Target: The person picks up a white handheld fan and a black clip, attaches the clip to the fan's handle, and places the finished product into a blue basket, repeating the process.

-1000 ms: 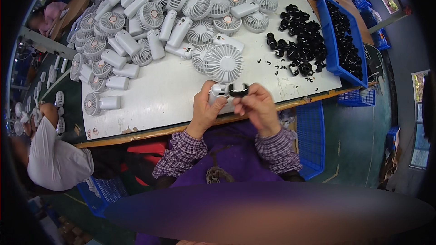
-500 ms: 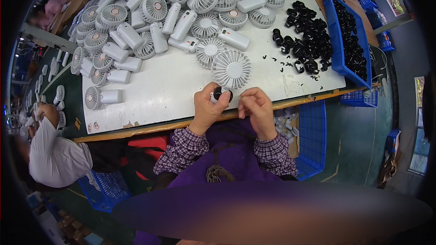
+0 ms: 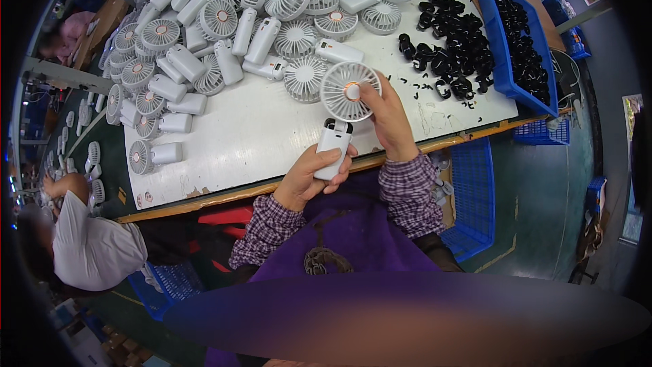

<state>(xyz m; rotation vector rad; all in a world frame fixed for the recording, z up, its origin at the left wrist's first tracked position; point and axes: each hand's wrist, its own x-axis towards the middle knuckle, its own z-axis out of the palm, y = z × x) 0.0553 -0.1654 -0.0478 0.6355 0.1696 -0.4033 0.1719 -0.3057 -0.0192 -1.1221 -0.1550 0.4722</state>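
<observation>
Both our hands are clamped on one white fan (image 3: 335, 148), apart from each other at its two ends. It is held up over the near edge of the table (image 3: 265, 129), roughly mid-length.

Left hand (image 3: 318, 170): wrapped round the handle, thumb across its face; we take this as the steadying grip. Right hand (image 3: 388, 114): thumb on the round head near the hub, fingers mostly hidden behind. Probably held at both ends because the head could swing about the dark neck (image 3: 337, 124). Handle tilts slightly, lower end toward us.

Around us: a heap of similar fans (image 3: 285, 0) crowds the far left, heads and handles at mixed angles, likely just piled for reach. Its closest members lie immediately beyond the held head, so room is tight on that side. One lone fan (image 3: 165, 153) lies near the table's left edge.

Right side: loose pile of black curved parts (image 3: 455, 47), small scraps (image 3: 426, 86) strewn beside it. Blue crate (image 3: 504, 81) of more black parts walls off the right edge. Blue basket (image 3: 483, 197) below the near edge. A co-worker in a white top (image 3: 95, 245) sits off our left.
</observation>
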